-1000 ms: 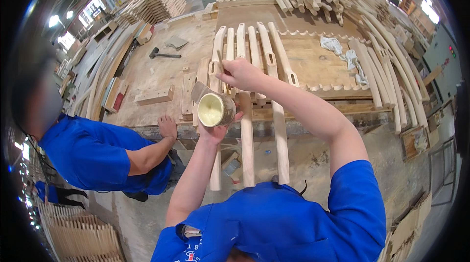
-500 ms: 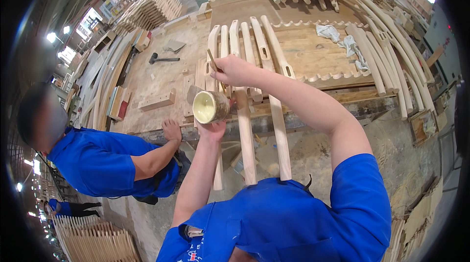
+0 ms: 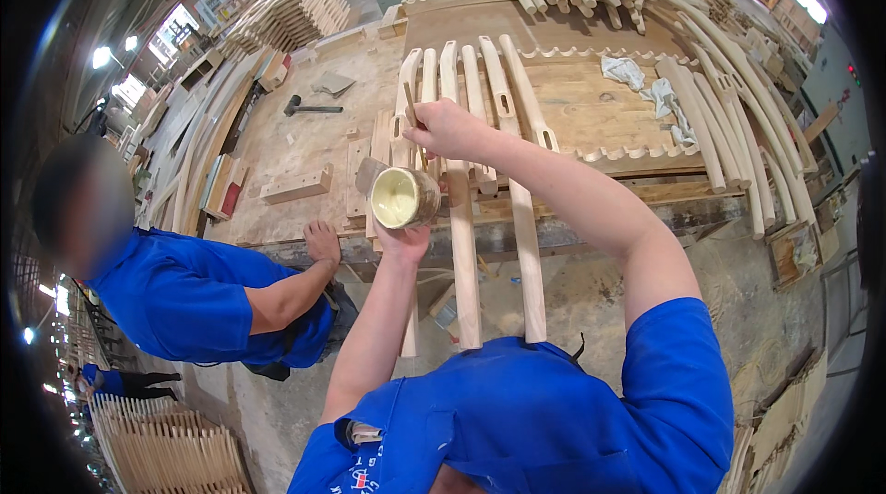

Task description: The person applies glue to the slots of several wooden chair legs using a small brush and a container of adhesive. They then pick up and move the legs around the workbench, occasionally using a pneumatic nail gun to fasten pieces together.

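Note:
My left hand is wrapped round a round pot, tilted so its opening and pale yellow inside show. Just above it, my right hand pinches a thin wooden stick, held upright over one of the pale wooden bars. The stick's lower end is partly hidden near the pot. Several long, shaped wooden bars lie side by side under my hands and jut over the bench edge toward me. Some have oval slots cut in them, such as the slotted bar.
The wooden bench carries a black mallet, a drilled block and white rags. Scalloped strips and more curved bars lie to the right. A co-worker in blue stands at left, one hand on the bench edge.
The view has shifted slightly. Both hands keep nearly the same place over the bars, still holding the pot and stick. The co-worker's head has moved a little.

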A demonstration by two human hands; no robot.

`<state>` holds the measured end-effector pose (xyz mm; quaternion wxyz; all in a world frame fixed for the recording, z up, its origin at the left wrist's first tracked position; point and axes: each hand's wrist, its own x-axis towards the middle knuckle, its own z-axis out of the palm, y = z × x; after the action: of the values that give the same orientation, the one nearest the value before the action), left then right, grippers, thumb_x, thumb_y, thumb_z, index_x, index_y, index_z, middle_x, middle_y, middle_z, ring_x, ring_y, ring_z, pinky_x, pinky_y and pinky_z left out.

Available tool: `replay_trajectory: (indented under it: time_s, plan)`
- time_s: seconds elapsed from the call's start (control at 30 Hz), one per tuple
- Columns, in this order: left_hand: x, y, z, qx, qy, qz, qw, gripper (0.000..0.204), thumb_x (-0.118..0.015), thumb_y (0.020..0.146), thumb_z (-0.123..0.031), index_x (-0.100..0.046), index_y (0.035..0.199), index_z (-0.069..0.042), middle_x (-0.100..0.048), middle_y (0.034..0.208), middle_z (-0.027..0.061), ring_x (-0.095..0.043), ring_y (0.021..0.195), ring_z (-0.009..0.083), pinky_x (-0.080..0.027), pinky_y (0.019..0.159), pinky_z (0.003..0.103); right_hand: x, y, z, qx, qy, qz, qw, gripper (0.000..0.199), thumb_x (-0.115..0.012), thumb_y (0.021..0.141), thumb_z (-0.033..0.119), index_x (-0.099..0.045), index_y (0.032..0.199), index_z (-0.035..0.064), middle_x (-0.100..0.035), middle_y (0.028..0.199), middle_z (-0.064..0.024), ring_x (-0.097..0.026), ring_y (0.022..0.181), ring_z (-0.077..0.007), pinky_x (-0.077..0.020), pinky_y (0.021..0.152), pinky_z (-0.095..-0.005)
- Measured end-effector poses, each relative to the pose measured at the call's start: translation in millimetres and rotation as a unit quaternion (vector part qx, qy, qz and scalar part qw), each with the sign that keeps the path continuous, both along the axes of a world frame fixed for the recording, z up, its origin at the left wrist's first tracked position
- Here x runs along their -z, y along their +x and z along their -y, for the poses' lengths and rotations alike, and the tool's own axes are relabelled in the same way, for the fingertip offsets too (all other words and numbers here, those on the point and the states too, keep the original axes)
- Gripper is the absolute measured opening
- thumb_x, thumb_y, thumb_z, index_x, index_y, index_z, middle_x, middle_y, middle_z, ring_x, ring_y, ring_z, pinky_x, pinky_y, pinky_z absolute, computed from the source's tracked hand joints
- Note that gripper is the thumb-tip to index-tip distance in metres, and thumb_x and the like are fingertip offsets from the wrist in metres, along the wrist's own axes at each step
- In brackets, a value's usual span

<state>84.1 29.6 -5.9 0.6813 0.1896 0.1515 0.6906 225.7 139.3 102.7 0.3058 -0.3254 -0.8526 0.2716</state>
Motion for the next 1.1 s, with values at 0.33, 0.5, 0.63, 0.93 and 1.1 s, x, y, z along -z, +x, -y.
replay_trajectory:
  time_s: [0.33, 0.5, 0.63, 0.93, 1.1]
  plan:
    - [5.1, -3.8, -0.7, -0.044, -0.083, 0.001, 0.996, 0.04, -0.039, 0.093, -0.038, -0.054, 0.12, -0.011, -0.059, 0.118, 0.0078, -0.058, 0.108, 0.0278, -0.041, 0.1, 0.055, -34.0, 0.9, -7.9, -0.043, 0.143, 0.165, 0.975, 0.022, -0.062, 0.083, 0.02, -0.057, 0.081, -0.0011, -0.062, 0.072, -0.0168, -0.061, 0.077, -0.0349, -0.0482, 0.071, -0.0409]
    - [-28.1, -6.6, 21.0, -0.123, -0.173, -0.077, 0.974, 0.04, -0.04, 0.095, -0.037, -0.055, 0.116, -0.007, -0.063, 0.109, 0.0054, -0.061, 0.101, 0.0196, -0.049, 0.089, 0.034, -61.4, 22.5, 9.5, -0.07, 0.073, 0.09, 0.991, 0.01, -0.058, 0.085, 0.011, -0.056, 0.084, 0.0005, -0.061, 0.077, -0.0145, -0.061, 0.075, -0.025, -0.0485, 0.071, -0.0362]
    - [-40.9, -33.5, 23.6, -0.261, -0.127, -0.265, 0.919, 0.04, -0.044, 0.096, -0.036, -0.056, 0.11, 0.0, -0.062, 0.1, 0.0092, -0.062, 0.093, 0.0171, -0.05, 0.082, 0.032, -64.2, 39.6, 37.8, -0.127, -0.051, -0.243, 0.96, 0.018, -0.057, 0.091, 0.017, -0.054, 0.085, 0.001, -0.06, 0.07, -0.005, -0.059, 0.064, -0.0099, -0.0487, 0.059, -0.025]
    - [-71.4, -17.2, 18.4, -0.416, -0.021, -0.436, 0.797, 0.051, -0.042, 0.098, -0.038, -0.058, 0.074, 0.004, -0.052, 0.065, 0.0012, -0.043, 0.063, 0.009, -0.037, 0.058, 0.029, -15.0, 37.7, 51.7, -0.057, -0.313, -0.317, 0.893, 0.014, -0.055, 0.092, 0.016, -0.05, 0.085, 0.005, -0.06, 0.072, -0.0079, -0.061, 0.059, -0.0137, -0.0508, 0.055, -0.0256]
    - [-56.1, -19.8, 17.0, -0.401, -0.045, -0.398, 0.824, 0.049, -0.043, 0.098, -0.037, -0.06, 0.079, 0.004, -0.056, 0.074, 0.003, -0.048, 0.063, 0.0106, -0.042, 0.061, 0.028, 10.0, 45.5, 55.3, -0.032, -0.432, -0.443, 0.785, 0.011, -0.055, 0.092, 0.016, -0.05, 0.088, 0.0067, -0.061, 0.074, -0.0094, -0.06, 0.059, -0.0158, -0.0535, 0.059, -0.0323]
